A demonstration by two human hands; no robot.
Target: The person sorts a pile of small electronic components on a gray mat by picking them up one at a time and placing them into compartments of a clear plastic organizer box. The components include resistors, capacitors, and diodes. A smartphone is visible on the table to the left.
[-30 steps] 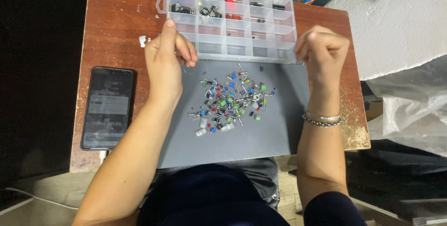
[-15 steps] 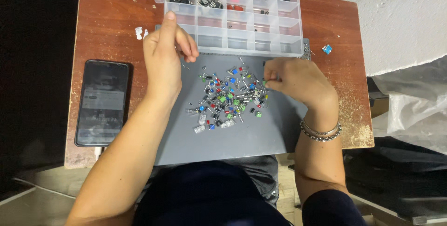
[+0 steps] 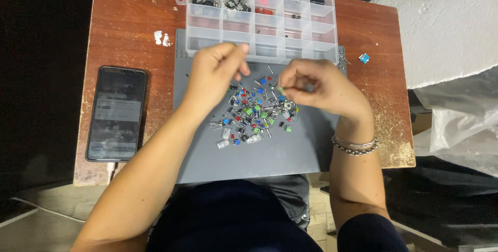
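Hands meet over a heap of small electronic components scattered on a grey work mat. The left hand, at ten o'clock from the heap, has its fingers curled, thumb to fingertips; what it holds cannot be told. The right hand, at two o'clock, pinches a tiny green part. A clear compartment organiser box sits at twelve, a dark smartphone at nine on the wooden table.

Likely a hobby electronics corner at home: a grey work mat on a worn wooden table, a clear compartment organiser behind the mat, small coloured components heaped on it
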